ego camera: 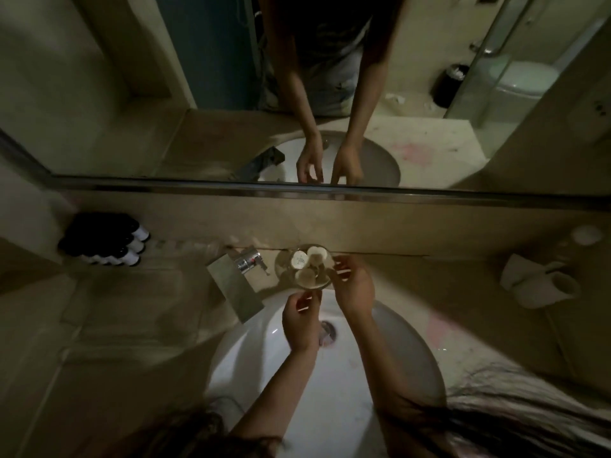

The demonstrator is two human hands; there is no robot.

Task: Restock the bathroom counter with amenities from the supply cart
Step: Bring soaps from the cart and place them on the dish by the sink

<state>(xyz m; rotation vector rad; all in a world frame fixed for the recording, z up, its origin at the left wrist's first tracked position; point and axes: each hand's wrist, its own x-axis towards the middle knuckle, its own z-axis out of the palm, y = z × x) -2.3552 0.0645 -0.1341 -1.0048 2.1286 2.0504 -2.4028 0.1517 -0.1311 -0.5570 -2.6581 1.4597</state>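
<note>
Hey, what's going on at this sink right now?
A person stands at the bathroom sink with both hands at a small glass dish of round white amenities beside the faucet. The right hand is at its right rim, the left hand at its near edge; too dim to tell if either grips. Dark bottles are stacked at far left.

Dim, yellowish light with soft motion blur throughout (wide-angle bending at the edges), corners sinking into shadow.
</note>
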